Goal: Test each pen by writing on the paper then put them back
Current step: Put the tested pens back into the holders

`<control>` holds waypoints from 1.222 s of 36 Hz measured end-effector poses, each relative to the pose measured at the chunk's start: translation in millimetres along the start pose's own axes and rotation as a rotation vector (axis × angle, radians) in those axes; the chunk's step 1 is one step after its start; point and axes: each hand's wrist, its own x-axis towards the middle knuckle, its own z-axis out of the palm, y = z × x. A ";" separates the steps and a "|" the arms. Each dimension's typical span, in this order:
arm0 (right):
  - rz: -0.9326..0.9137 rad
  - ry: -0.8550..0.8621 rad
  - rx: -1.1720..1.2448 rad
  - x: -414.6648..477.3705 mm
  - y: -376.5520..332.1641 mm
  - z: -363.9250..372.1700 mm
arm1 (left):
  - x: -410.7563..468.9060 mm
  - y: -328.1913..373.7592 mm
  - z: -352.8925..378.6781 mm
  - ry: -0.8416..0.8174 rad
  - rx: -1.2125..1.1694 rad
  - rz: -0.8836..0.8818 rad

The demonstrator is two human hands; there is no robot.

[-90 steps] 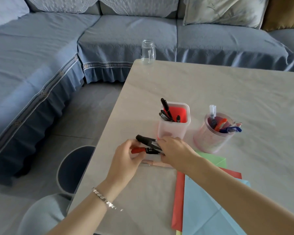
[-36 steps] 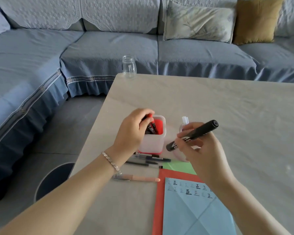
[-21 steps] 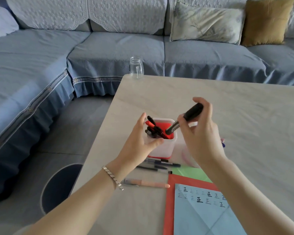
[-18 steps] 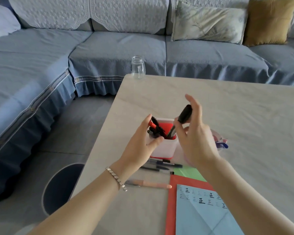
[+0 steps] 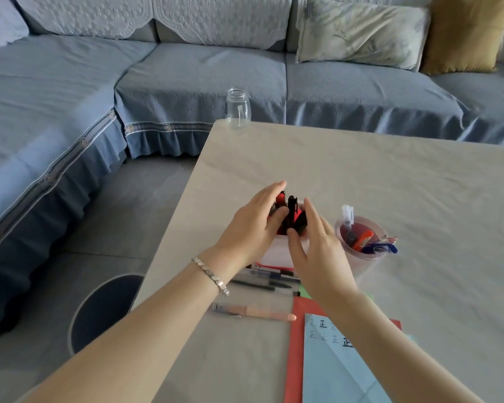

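head | black marker (image 5: 291, 209) upright in white holder (image 5: 277, 253) | hands flank

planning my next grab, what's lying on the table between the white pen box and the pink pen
In the head view, several dark pens lie flat between the white pen box and the pink pen, with bare table just before the pink one.

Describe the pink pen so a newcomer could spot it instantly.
Start at the beige table and find the red paper near its front edge. Just left of that sheet lies the pink pen, alone and nearest the viewer. Unlike the dark pens behind it, it is pale salmon.
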 end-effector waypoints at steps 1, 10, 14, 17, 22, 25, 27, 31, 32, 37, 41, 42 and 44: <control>-0.002 0.019 -0.001 -2.7 -1.0 -0.6 | -3.0 -0.7 -1.3 -0.002 0.010 0.015; -0.407 -0.028 -0.069 -40.9 -0.8 3.6 | -61.0 -22.2 -9.3 0.067 -0.011 0.002; -0.302 -0.373 -0.282 -47.6 5.1 20.2 | -92.4 -40.4 -6.2 0.092 0.087 -0.106; -0.252 -0.459 -0.376 -46.6 5.8 31.5 | -111.7 -57.6 -6.4 0.018 0.256 -0.103; -0.267 -0.571 -0.411 -41.7 8.3 39.7 | -125.0 -69.8 -5.7 -0.122 0.389 -0.128; -0.234 -0.609 -0.442 -35.2 5.4 37.4 | -120.5 -70.1 -4.3 -0.119 0.399 -0.153; -0.212 -0.625 -0.452 -32.1 3.1 37.8 | -116.6 -70.4 -3.9 -0.086 0.374 -0.176; -0.325 -0.589 -0.508 -31.0 2.6 48.0 | -113.3 -65.2 -3.6 -0.029 0.278 -0.249; -0.345 -0.596 -0.519 -31.8 2.8 50.9 | -113.8 -65.7 -2.9 -0.014 0.254 -0.259; -0.325 -0.546 -0.664 -35.1 4.5 60.9 | -122.2 -62.1 1.1 0.107 0.049 -0.327; -0.259 -0.625 -0.529 -36.1 -3.2 50.4 | -126.4 -52.0 1.1 0.306 -0.194 -0.469; -0.160 -0.679 -0.422 -37.5 -4.9 43.9 | -125.3 -47.8 0.1 0.344 -0.286 -0.519; -0.056 -0.666 -0.176 -41.5 -5.7 33.8 | -121.4 -34.1 -2.8 0.380 -0.528 -0.619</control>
